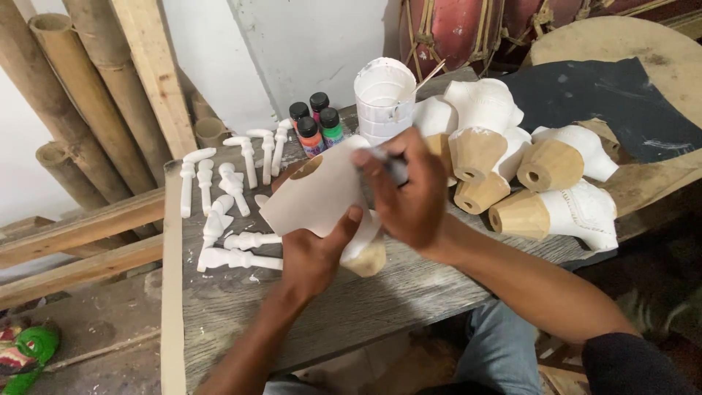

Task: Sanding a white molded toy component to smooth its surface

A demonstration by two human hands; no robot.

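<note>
While the left hand (311,256) grips a white carved wooden piece (322,194) from below, with the thumb pressed on its side, the right hand (409,197) is closed on a small dark thing at the top of the piece; I cannot tell what that thing is. The piece is held just above the grey wooden bench (395,292), near its middle. To the left of the hands, small white carved sticks (234,212) lie on the bench. Behind the hands stand little paint bottles (316,121) with black caps and a white tub (385,99). To the right, more carved pieces (541,175), part white and part bare wood, lie in a pile. Thick bamboo poles (80,95) lean against the wall on the left.
</note>
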